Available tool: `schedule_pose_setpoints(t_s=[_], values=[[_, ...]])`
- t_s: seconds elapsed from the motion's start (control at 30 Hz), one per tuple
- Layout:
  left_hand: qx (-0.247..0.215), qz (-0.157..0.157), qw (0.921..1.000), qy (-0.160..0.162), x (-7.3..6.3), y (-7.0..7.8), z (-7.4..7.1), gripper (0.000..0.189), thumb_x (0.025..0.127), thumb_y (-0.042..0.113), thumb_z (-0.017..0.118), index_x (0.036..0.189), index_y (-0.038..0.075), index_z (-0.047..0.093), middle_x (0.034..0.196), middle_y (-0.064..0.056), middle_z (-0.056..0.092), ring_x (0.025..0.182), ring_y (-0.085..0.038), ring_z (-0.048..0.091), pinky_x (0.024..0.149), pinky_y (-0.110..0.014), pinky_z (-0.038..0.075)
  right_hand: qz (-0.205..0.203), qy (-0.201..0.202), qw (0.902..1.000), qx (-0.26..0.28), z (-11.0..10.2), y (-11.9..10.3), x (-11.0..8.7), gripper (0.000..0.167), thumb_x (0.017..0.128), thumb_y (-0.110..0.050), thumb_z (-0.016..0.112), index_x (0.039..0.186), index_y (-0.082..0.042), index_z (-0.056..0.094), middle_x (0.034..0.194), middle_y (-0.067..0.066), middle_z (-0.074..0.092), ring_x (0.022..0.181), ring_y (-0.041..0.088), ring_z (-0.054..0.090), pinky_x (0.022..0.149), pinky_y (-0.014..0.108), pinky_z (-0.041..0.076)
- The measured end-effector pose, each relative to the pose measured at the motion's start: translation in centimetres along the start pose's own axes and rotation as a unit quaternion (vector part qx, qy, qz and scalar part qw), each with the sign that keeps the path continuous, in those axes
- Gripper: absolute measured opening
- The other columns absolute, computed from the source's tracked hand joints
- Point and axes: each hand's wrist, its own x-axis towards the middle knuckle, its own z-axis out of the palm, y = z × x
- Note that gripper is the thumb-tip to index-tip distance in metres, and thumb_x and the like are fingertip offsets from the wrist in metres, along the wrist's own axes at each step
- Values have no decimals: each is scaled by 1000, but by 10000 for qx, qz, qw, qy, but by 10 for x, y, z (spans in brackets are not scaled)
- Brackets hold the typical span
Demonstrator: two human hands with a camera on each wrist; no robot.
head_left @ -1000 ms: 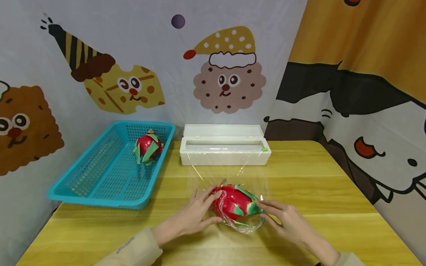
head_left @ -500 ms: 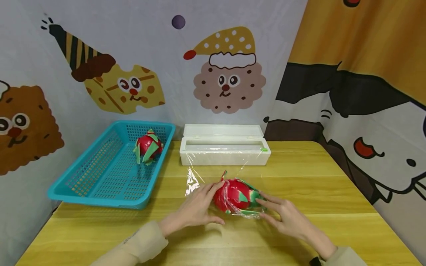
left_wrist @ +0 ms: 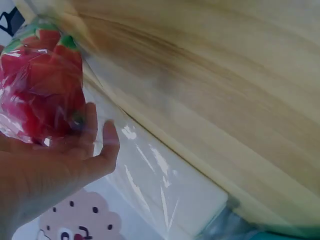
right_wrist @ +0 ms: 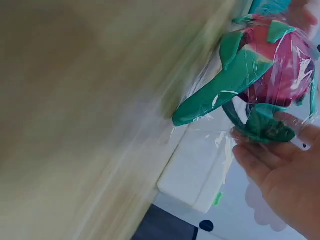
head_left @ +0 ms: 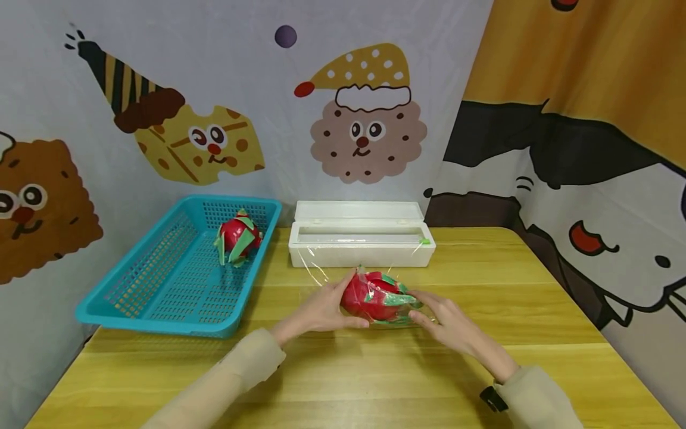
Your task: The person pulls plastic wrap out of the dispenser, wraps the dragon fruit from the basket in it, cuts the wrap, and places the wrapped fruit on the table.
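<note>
1. With fingers and thumb of left hand (head_left: 324, 307) curved, grips nine o'clock end of dragon fruit (head_left: 370, 298).
2. With thumb and fingers of right hand (head_left: 442, 319), holds three o'clock end, by the green leaves (head_left: 402, 300), through clear film (left_wrist: 159, 161).
3. Is between both hands, at six o'clock from white box (head_left: 359, 223); touching table (head_left: 364, 387) or slightly lifted, cannot tell.
4. Looks light and firm in red body, perhaps more bendable at leaves, probably slippery under film.
5. Best to hold round red body from both sides, pressing only gently on leaves.
</note>
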Motion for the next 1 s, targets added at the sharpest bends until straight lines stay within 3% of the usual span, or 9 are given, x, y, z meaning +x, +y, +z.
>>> schedule_pose_setpoints(t_s=[0.2, 0.33, 0.47, 0.57, 0.7, 0.9, 1.0], values=[[-511, 36, 9987, -28, 12, -2, -2, 93, 77, 57, 70, 148, 15, 29, 136, -12, 55, 119, -31, 57, 96, -49, 50, 563, 144, 9974, 415, 1, 3, 15, 43, 105, -27, 32, 126, 0, 58, 122, 20, 64, 112, 35, 62, 96, 51, 49], [-434, -219, 9986, 216, 15, 0, -3, 88, 75, 59, 70, 144, 15, 39, 140, -15, 45, 124, -33, 48, 97, -53, 47, 661, 289, 9966, 392, 1, 1, 22, 39, 104, -27, 34, 122, -4, 60, 114, 16, 68, 104, 30, 65, 90, 48, 53], [-322, -216, 9971, 658, 18, 1, -1, 86, 71, 58, 74, 139, 11, 48, 135, -15, 36, 125, -31, 36, 99, -55, 41, 743, 381, 9958, 383, 3, 1, 24, 34, 104, -28, 38, 125, -9, 56, 112, 14, 69, 99, 25, 67, 85, 45, 54], [-376, -23, 9962, 788, 19, -1, 0, 86, 73, 53, 75, 139, 6, 47, 131, -13, 39, 122, -29, 36, 98, -51, 41, 544, 538, 9964, 357, 5, 3, 23, 32, 103, -24, 41, 129, -12, 54, 118, 15, 67, 99, 25, 68, 83, 43, 55], [-407, 79, 9966, 718, 16, -2, -1, 97, 74, 53, 75, 148, 7, 32, 141, -18, 35, 128, -32, 37, 102, -52, 43, 27, 680, 9976, 160, 6, 5, 21, 32, 101, -15, 45, 131, -16, 56, 124, 10, 65, 96, 22, 67, 82, 40, 56], [-403, 151, 9970, 649, 9, -5, -1, 102, 72, 55, 76, 150, 12, 26, 147, -15, 34, 130, -35, 43, 101, -55, 45, -379, 337, 9987, 7, 4, 6, 18, 39, 98, -24, 53, 137, -23, 51, 131, 10, 61, 116, 31, 61, 92, 50, 52], [-202, 320, 9969, 685, 7, -7, 1, 102, 71, 55, 77, 149, 13, 27, 145, -13, 38, 128, -34, 47, 100, -54, 46, -455, 128, 9988, -146, 3, 7, 19, 52, 94, -32, 58, 143, -25, 43, 133, 13, 58, 115, 34, 60, 90, 53, 52]])
